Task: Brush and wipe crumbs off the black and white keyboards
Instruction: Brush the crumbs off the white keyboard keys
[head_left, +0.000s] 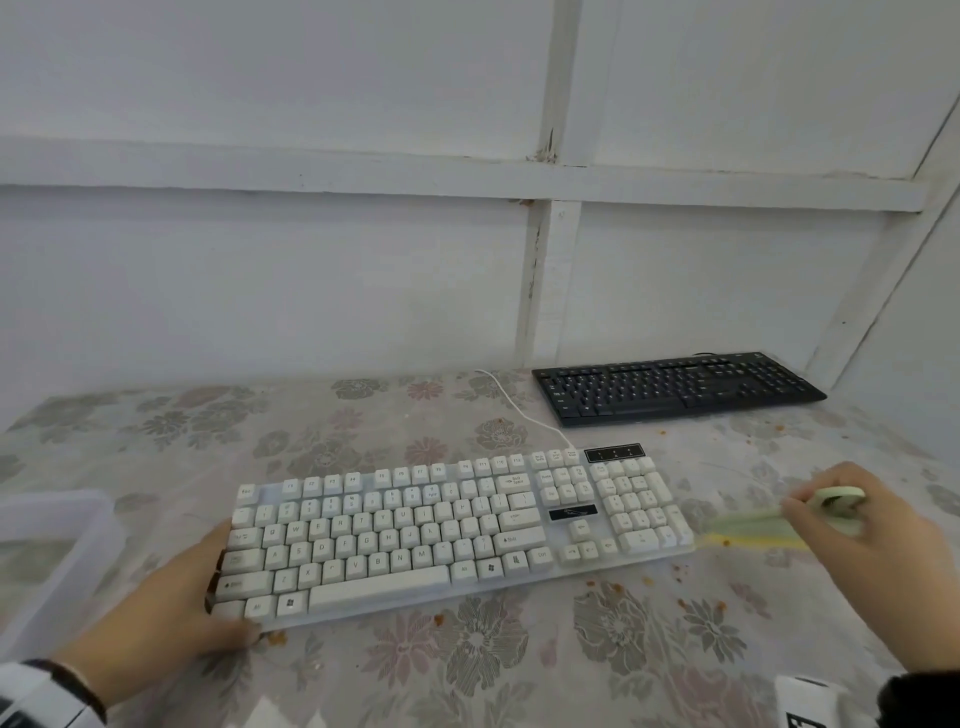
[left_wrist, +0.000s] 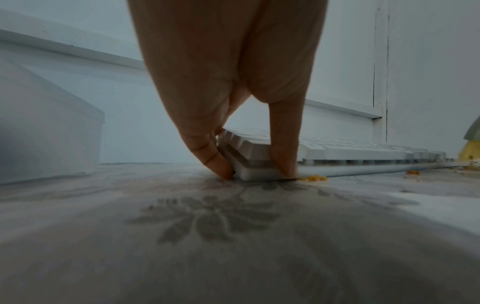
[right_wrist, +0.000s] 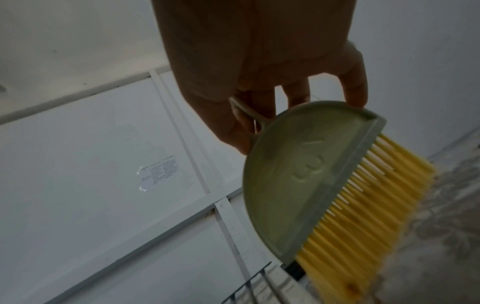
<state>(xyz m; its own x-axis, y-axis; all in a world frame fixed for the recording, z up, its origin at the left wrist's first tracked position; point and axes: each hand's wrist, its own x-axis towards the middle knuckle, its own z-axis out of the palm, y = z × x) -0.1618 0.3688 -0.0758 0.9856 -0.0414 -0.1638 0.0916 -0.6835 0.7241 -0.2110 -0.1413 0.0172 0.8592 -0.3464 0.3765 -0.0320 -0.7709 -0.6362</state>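
Left hand (head_left: 171, 597) is gripping the white keyboard (head_left: 457, 525) at its left end, steadying it mid-table; right hand (head_left: 878, 525) is holding the brush (right_wrist: 311, 181) just past its right edge. Crumbs (head_left: 691, 597) are lying alongside; black keyboard (head_left: 675, 387) is waiting at the back, wiping apparently not begun.

table (head_left: 363, 691), floral cloth | on it: white keyboard (head_left: 441, 540), black keyboard (head_left: 675, 387), clear box (head_left: 78, 551), crumbs (head_left: 680, 603)

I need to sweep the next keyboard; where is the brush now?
In the head view, the brush is in the right hand, just off the white keyboard's right end.
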